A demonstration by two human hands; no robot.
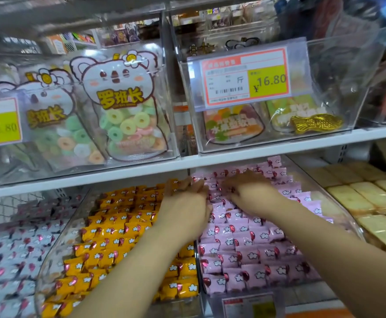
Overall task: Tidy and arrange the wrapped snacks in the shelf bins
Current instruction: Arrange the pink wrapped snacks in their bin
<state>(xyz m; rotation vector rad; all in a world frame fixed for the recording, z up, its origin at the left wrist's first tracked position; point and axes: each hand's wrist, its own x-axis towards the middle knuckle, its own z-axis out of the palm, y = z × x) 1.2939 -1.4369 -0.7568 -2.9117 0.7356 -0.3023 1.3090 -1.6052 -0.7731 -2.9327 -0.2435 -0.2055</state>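
Four lower bins (49,255) show — one each of white snacks (8,253), orange snacks (118,228), pink snacks (251,249) and pale yellow cakes (371,198), the pieces too many to count. Above — two koala bags (118,99), two flat sweet bags (231,127), one gold fish packet (316,122). Three price tags (244,76).

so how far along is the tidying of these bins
Looks done: the orange snacks lie in neat rows, and so do the front rows of the pink snacks. In hand: the left hand and right hand are both in the back pink rows, which look uneven. Left: those rows; the white snacks at far left are too blurred to judge.
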